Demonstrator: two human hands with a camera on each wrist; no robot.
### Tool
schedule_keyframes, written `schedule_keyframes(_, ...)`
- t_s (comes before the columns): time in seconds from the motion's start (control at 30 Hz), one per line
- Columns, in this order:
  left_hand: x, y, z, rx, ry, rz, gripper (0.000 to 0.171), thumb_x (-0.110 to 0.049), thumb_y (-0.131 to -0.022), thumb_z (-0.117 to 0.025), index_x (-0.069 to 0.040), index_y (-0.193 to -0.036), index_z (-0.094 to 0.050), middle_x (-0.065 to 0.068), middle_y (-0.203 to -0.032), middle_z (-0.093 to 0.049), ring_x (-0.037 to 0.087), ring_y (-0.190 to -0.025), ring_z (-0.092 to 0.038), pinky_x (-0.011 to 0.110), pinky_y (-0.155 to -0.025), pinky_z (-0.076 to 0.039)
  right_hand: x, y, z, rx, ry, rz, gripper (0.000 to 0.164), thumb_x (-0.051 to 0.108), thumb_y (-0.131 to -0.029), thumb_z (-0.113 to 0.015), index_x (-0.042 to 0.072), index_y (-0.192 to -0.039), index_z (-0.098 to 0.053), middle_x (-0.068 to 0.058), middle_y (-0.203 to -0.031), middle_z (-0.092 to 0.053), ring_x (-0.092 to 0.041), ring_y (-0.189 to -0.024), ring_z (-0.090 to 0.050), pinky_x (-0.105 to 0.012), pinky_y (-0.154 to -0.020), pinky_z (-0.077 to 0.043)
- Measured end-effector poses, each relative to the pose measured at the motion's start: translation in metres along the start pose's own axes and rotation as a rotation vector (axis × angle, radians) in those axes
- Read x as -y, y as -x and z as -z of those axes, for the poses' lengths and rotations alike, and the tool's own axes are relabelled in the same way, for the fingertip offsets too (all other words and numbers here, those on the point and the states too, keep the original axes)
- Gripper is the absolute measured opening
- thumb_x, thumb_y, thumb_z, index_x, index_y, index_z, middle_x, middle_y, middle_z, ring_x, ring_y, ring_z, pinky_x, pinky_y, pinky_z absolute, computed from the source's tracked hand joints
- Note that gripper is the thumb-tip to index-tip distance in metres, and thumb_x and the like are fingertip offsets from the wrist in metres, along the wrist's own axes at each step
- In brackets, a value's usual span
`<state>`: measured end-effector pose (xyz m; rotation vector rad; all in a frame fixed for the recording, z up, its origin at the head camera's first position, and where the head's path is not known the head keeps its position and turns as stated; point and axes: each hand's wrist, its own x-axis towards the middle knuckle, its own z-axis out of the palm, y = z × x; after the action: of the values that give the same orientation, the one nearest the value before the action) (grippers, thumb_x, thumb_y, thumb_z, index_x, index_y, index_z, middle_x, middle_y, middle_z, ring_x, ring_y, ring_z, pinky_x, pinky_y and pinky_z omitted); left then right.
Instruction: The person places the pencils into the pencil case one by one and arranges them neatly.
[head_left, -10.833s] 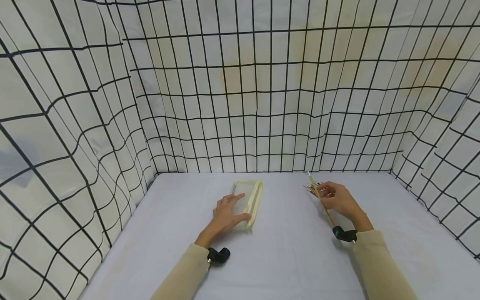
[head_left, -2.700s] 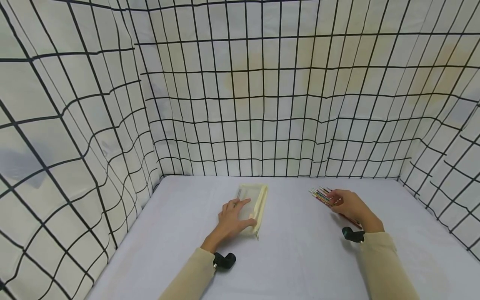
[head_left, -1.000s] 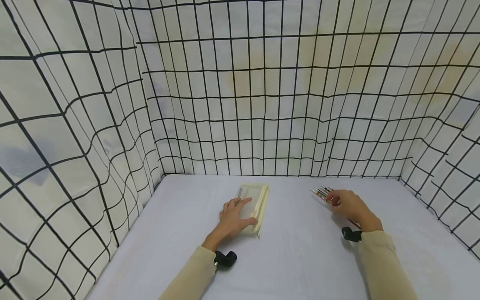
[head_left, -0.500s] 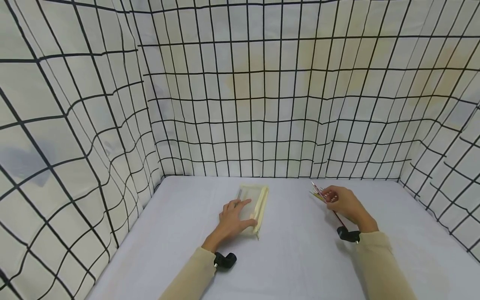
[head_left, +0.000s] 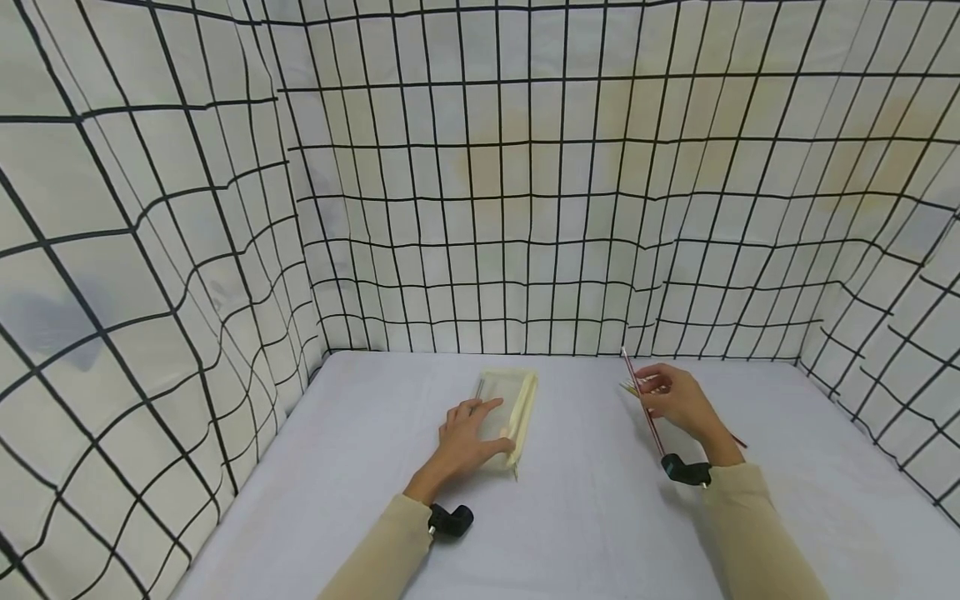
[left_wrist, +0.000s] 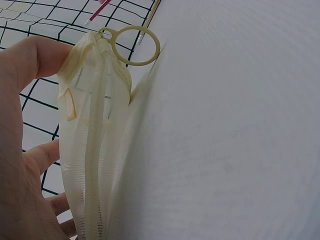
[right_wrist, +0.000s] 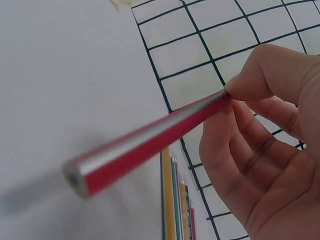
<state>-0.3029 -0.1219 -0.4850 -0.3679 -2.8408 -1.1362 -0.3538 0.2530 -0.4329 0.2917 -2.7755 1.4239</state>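
Note:
My right hand (head_left: pixel 677 402) pinches a red-and-silver striped pencil (right_wrist: pixel 150 137) between thumb and fingertips. The pencil slants above the table, its blunt unsharpened end toward the wrist camera and white-tipped end pointing away. Beneath that hand lies a bunch of coloured pencils (right_wrist: pixel 172 200), mostly hidden from the head view. My left hand (head_left: pixel 465 437) rests spread on a pale yellow, see-through zip pencil case (head_left: pixel 501 385), with the thumb at its zip edge. A ring-shaped pull (left_wrist: pixel 137 46) hangs at the zip's end. A thin grey line shows along the case's left side.
A white cloth covers the table (head_left: pixel 570 500). White sheeting with a black grid (head_left: pixel 555 208) stands behind the table and at both sides. Dark wrist cameras sit on both sleeves, the right one (head_left: pixel 684 469) close to the pencil's near end.
Earlier the right hand held a yellow pencil, then reached into the bunch. Over the last second it has lifted the red-and-silver pencil, moving slightly left. The left hand stays on the case.

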Motion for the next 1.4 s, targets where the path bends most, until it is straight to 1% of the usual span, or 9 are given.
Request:
schedule_keyframes(0.13,0.000,0.000,0.000,-0.002,-0.003,0.000,0.079,-0.050,-0.082,-0.072,-0.025,-0.153,-0.048,0.018,-0.157,-0.038,0.041,-0.143,-0.030,0.064,-0.105,-0.028,0.002,-0.002,-0.004,0.009,-0.084,-0.019,0.043,0.005,-0.096,-0.064,-0.003,-0.137,-0.054,-0.025,-0.116,-0.063,-0.021,-0.090,-0.067,-0.037,-0.078,-0.062)
schedule_keyframes(0.43,-0.001,0.000,0.000,-0.002,-0.001,0.004,0.080,-0.050,-0.081,-0.073,-0.026,-0.153,-0.048,0.018,-0.158,-0.037,0.042,-0.144,-0.029,0.064,-0.106,-0.028,0.005,-0.007,-0.016,-0.013,-0.190,-0.078,0.046,0.005,-0.096,-0.063,-0.004,-0.140,-0.052,-0.021,-0.117,-0.062,-0.021,-0.091,-0.068,-0.040,-0.082,-0.062)
schedule_keyframes(0.6,-0.001,0.000,0.001,0.002,-0.003,0.008,0.081,-0.051,-0.080,-0.073,-0.027,-0.153,-0.047,0.017,-0.158,-0.037,0.042,-0.145,-0.028,0.065,-0.106,-0.028,0.011,-0.007,-0.025,-0.033,-0.252,-0.106,0.047,0.006,-0.095,-0.063,-0.002,-0.140,-0.051,-0.018,-0.115,-0.061,-0.020,-0.094,-0.066,-0.037,-0.081,-0.062)
schedule_keyframes(0.7,-0.001,0.000,0.001,0.002,-0.006,0.008,0.081,-0.052,-0.080,-0.072,-0.027,-0.153,-0.047,0.017,-0.158,-0.037,0.042,-0.144,-0.029,0.065,-0.106,-0.028,0.013,-0.008,-0.030,-0.032,-0.271,-0.107,0.047,0.006,-0.096,-0.062,-0.003,-0.140,-0.050,-0.016,-0.114,-0.060,-0.018,-0.094,-0.066,-0.037,-0.081,-0.062)
schedule_keyframes(0.87,-0.002,0.000,0.001,0.003,-0.008,0.007,0.081,-0.052,-0.080,-0.072,-0.027,-0.153,-0.047,0.017,-0.158,-0.037,0.042,-0.144,-0.029,0.065,-0.106,-0.028,0.017,-0.009,-0.039,-0.042,-0.288,-0.149,0.044,0.007,-0.097,-0.061,0.000,-0.140,-0.051,-0.015,-0.115,-0.062,-0.018,-0.094,-0.067,-0.038,-0.084,-0.061)
schedule_keyframes(0.97,-0.002,0.000,0.001,0.004,-0.006,0.008,0.082,-0.052,-0.079,-0.072,-0.026,-0.153,-0.047,0.018,-0.158,-0.037,0.042,-0.144,-0.029,0.065,-0.106,-0.028,0.021,-0.008,-0.043,-0.046,-0.307,-0.175,0.043,0.008,-0.098,-0.061,0.001,-0.140,-0.052,-0.016,-0.117,-0.062,-0.019,-0.093,-0.068,-0.039,-0.086,-0.061)
schedule_keyframes(1.13,-0.002,0.000,0.001,0.004,-0.006,0.009,0.082,-0.052,-0.079,-0.072,-0.026,-0.153,-0.047,0.018,-0.158,-0.037,0.041,-0.144,-0.029,0.065,-0.105,-0.028,0.026,-0.009,-0.052,-0.042,-0.334,-0.210,0.042,0.008,-0.098,-0.061,0.000,-0.139,-0.053,-0.019,-0.118,-0.063,-0.020,-0.092,-0.067,-0.037,-0.083,-0.061)
schedule_keyframes(1.4,-0.002,0.000,0.001,0.003,0.008,0.006,0.082,-0.051,-0.080,-0.072,-0.024,-0.153,-0.048,0.019,-0.158,-0.037,0.042,-0.144,-0.028,0.065,-0.105,-0.027,0.029,-0.011,-0.069,-0.024,-0.357,-0.238,0.041,0.006,-0.096,-0.063,0.001,-0.136,-0.055,-0.019,-0.117,-0.064,-0.022,-0.093,-0.066,-0.034,-0.079,-0.061)
